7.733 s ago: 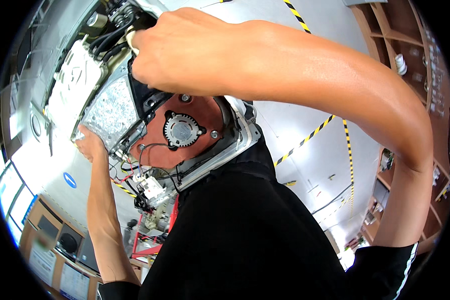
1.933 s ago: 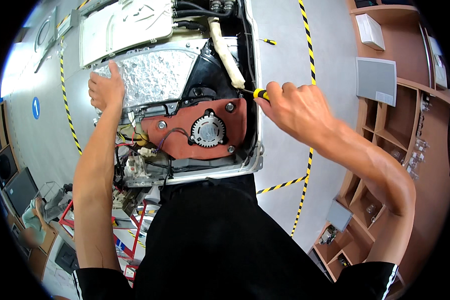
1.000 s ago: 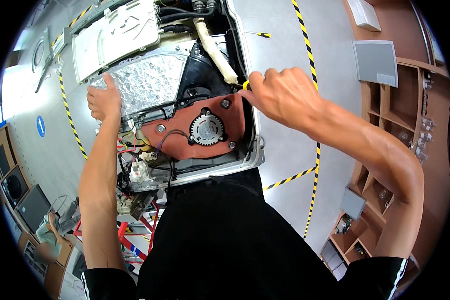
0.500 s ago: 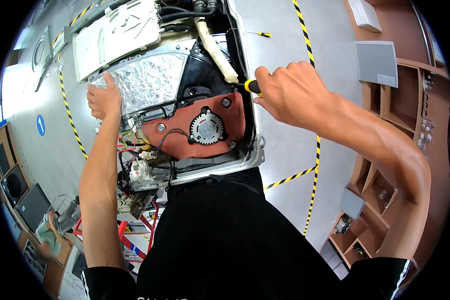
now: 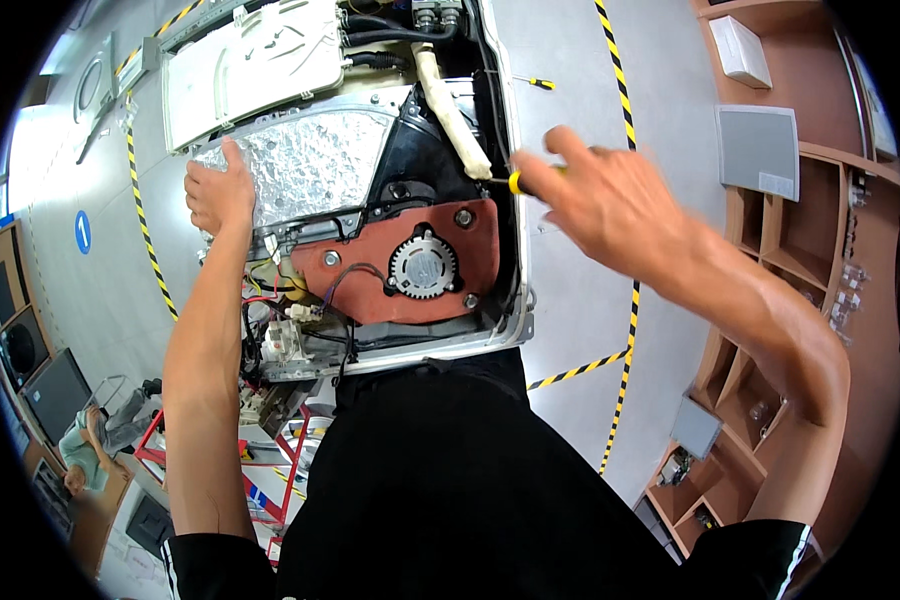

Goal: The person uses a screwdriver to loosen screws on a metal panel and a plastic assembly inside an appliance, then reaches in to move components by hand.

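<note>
In front of me lies an opened white appliance cabinet (image 5: pixel 513 120). My left hand (image 5: pixel 220 192) grips the left edge of a foil-covered panel (image 5: pixel 315 165), with the thumb raised along the foil. At the cabinet's right wall, my right hand (image 5: pixel 610 195) has its fingers loosely round a yellow-and-black screwdriver (image 5: pixel 517 183). Its shaft points left toward the lower end of a cream wrapped tube (image 5: pixel 450 115); the tip's contact is hard to make out. Below lies a red-brown cover (image 5: pixel 360 290) around a round, toothed metal part (image 5: pixel 423 266).
A white plastic panel (image 5: pixel 250 70) stands at the cabinet's far left. Wires and connectors (image 5: pixel 285 335) hang at its near left corner. Another screwdriver (image 5: pixel 540 84) lies beyond the right wall. Wooden shelving (image 5: pixel 810 200) is at right; a person (image 5: pixel 95 450) sits at lower left.
The right hand's fingers have loosened and spread a little on the screwdriver handle. The left hand keeps its place on the panel. The whole view has shifted slightly.
</note>
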`<action>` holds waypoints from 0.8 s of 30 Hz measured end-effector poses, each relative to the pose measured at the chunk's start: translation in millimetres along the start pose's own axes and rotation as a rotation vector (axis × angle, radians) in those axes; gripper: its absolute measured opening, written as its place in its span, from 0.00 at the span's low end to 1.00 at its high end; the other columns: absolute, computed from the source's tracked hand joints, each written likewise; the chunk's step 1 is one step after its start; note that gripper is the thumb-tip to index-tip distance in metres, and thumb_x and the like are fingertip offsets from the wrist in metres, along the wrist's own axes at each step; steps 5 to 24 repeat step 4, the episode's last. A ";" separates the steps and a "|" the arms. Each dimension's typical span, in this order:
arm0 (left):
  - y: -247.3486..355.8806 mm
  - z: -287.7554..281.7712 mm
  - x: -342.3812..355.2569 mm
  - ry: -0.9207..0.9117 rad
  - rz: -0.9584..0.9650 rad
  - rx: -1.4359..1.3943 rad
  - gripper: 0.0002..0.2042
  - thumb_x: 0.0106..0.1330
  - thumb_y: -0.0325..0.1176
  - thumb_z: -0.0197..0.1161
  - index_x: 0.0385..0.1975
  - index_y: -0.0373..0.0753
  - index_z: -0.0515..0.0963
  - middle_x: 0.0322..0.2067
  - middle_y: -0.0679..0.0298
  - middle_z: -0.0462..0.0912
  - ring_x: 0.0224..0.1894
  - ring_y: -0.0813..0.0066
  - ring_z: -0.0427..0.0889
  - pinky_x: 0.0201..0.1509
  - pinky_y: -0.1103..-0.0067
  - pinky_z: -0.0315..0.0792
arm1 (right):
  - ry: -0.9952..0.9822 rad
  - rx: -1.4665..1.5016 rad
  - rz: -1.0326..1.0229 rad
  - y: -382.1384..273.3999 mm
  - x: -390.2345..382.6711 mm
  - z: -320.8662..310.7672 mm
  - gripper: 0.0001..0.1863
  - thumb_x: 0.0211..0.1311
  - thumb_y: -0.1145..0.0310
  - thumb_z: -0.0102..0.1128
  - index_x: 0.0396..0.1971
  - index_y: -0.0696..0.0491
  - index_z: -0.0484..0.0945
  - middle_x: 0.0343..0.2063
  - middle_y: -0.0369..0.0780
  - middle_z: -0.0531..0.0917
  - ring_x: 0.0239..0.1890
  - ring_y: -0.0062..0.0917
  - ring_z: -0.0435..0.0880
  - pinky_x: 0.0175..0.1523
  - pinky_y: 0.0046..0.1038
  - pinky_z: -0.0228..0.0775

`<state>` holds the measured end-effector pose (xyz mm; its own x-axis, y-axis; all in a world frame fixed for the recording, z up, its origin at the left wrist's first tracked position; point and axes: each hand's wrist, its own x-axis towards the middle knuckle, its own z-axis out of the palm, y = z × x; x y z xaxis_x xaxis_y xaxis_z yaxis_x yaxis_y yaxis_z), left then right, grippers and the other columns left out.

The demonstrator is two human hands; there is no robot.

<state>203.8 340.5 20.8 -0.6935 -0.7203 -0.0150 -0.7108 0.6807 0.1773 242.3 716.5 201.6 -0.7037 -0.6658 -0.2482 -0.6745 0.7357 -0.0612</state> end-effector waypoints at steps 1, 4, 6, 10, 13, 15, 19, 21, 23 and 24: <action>-1.5 0.3 0.7 0.000 -0.002 0.006 0.41 0.58 0.66 0.43 0.60 0.35 0.57 0.61 0.52 0.59 0.64 0.54 0.55 0.64 0.61 0.49 | 0.033 -0.017 -0.110 2.4 -3.2 5.4 0.10 0.57 0.64 0.58 0.27 0.55 0.71 0.20 0.42 0.75 0.17 0.33 0.77 0.22 0.31 0.69; -0.3 3.3 1.5 0.012 0.015 -0.010 0.41 0.58 0.66 0.43 0.61 0.36 0.56 0.61 0.52 0.59 0.64 0.54 0.55 0.64 0.60 0.48 | -0.227 -0.032 0.038 -6.7 -3.4 3.9 0.14 0.53 0.64 0.62 0.35 0.53 0.69 0.27 0.40 0.76 0.23 0.35 0.79 0.29 0.27 0.72; -0.3 3.3 1.5 0.012 0.015 -0.010 0.41 0.58 0.66 0.43 0.61 0.36 0.56 0.61 0.52 0.59 0.64 0.54 0.55 0.64 0.60 0.48 | -0.227 -0.032 0.038 -6.7 -3.4 3.9 0.14 0.53 0.64 0.62 0.35 0.53 0.69 0.27 0.40 0.76 0.23 0.35 0.79 0.29 0.27 0.72; -0.3 3.3 1.5 0.012 0.015 -0.010 0.41 0.58 0.66 0.43 0.61 0.36 0.56 0.61 0.52 0.59 0.64 0.54 0.55 0.64 0.60 0.48 | -0.227 -0.032 0.038 -6.7 -3.4 3.9 0.14 0.53 0.64 0.62 0.35 0.53 0.69 0.27 0.40 0.76 0.23 0.35 0.79 0.29 0.27 0.72; -0.3 3.3 1.5 0.012 0.015 -0.010 0.41 0.58 0.66 0.43 0.61 0.36 0.56 0.61 0.52 0.59 0.64 0.54 0.55 0.64 0.60 0.48 | -0.227 -0.032 0.038 -6.7 -3.4 3.9 0.14 0.53 0.64 0.62 0.35 0.53 0.69 0.27 0.40 0.76 0.23 0.35 0.79 0.29 0.27 0.72; -0.3 3.3 1.5 0.012 0.015 -0.010 0.41 0.58 0.66 0.43 0.61 0.36 0.56 0.61 0.52 0.59 0.64 0.54 0.55 0.64 0.60 0.48 | -0.227 -0.032 0.038 -6.7 -3.4 3.9 0.14 0.53 0.64 0.62 0.35 0.53 0.69 0.27 0.40 0.76 0.23 0.35 0.79 0.29 0.27 0.72; -0.3 3.3 1.5 0.012 0.015 -0.010 0.41 0.58 0.66 0.43 0.61 0.36 0.56 0.61 0.52 0.59 0.64 0.54 0.55 0.64 0.60 0.48 | -0.227 -0.032 0.038 -6.7 -3.4 3.9 0.14 0.53 0.64 0.62 0.35 0.53 0.69 0.27 0.40 0.76 0.23 0.35 0.79 0.29 0.27 0.72; -0.3 3.3 1.5 0.012 0.015 -0.010 0.41 0.58 0.66 0.43 0.61 0.36 0.56 0.61 0.52 0.59 0.64 0.54 0.55 0.64 0.60 0.48 | -0.227 -0.032 0.038 -6.7 -3.4 3.9 0.14 0.53 0.64 0.62 0.35 0.53 0.69 0.27 0.40 0.76 0.23 0.35 0.79 0.29 0.27 0.72; -0.3 3.3 1.5 0.012 0.015 -0.010 0.41 0.58 0.66 0.43 0.61 0.36 0.56 0.61 0.52 0.59 0.64 0.54 0.55 0.64 0.60 0.48 | -0.227 -0.032 0.038 -6.7 -3.4 3.9 0.14 0.53 0.64 0.62 0.35 0.53 0.69 0.27 0.40 0.76 0.23 0.35 0.79 0.29 0.27 0.72; -0.3 3.3 1.5 0.012 0.015 -0.010 0.41 0.58 0.66 0.43 0.61 0.36 0.56 0.61 0.52 0.59 0.64 0.54 0.55 0.64 0.60 0.48 | -0.227 -0.032 0.038 -6.7 -3.4 3.9 0.14 0.53 0.64 0.62 0.35 0.53 0.69 0.27 0.40 0.76 0.23 0.35 0.79 0.29 0.27 0.72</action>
